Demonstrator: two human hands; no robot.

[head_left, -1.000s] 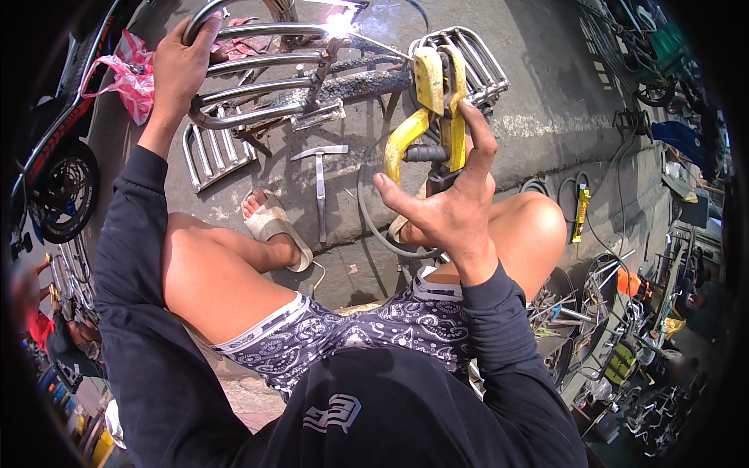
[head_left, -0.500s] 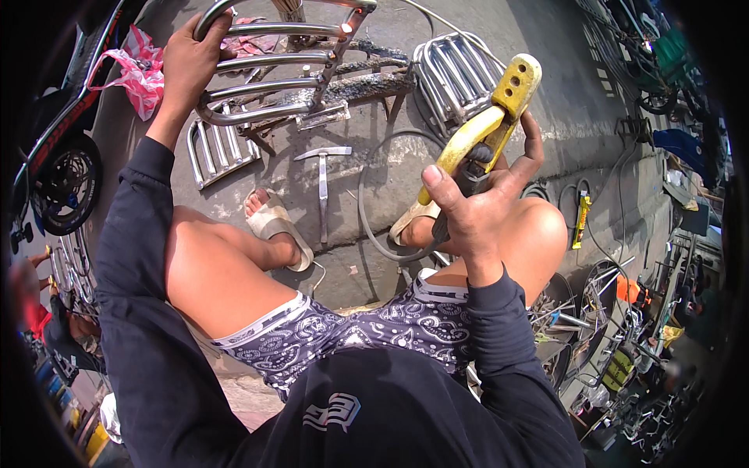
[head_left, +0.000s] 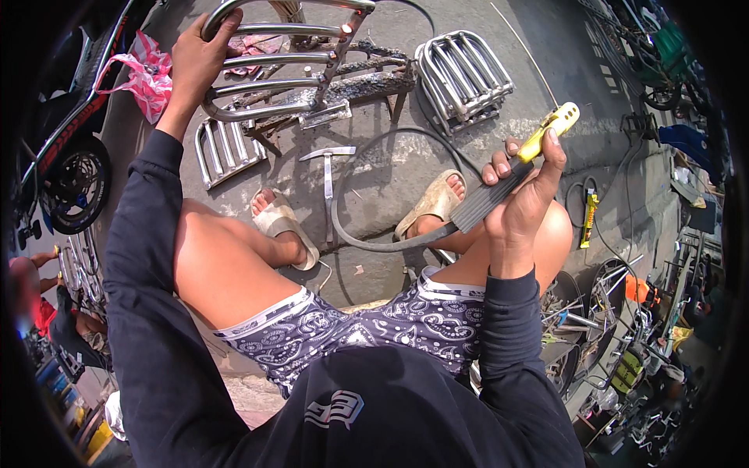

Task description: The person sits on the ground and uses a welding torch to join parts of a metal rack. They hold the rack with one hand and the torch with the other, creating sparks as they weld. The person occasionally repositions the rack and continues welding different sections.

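Note:
My left hand (head_left: 200, 61) is closed round the top left corner of a shiny tubular metal rack (head_left: 296, 30), tilted over a rough, crusted metal stand (head_left: 374, 86). A small spot on the rack's right side glows orange. Above my right knee, my right hand (head_left: 524, 207) grips a welding electrode holder (head_left: 495, 195) with yellow jaws and a ribbed black handle. From its jaws a thin welding rod (head_left: 527, 51) points up and away to the left, apart from the rack. A chipping hammer (head_left: 328, 183) lies on the ground between my feet.
Several similar racks (head_left: 464, 74) are stacked right of the stand; another rack (head_left: 226, 156) lies to its left. The holder's cable (head_left: 343, 222) loops near my feet. A pink-striped plastic bag (head_left: 148, 78) and motorcycle wheel (head_left: 76, 183) are left; a yellow packet (head_left: 590, 218) and metal scraps are right.
My right hand has moved right and turned the electrode holder, so its handle and the rod now show clearly. My left hand keeps its hold on the rack, nearly still.

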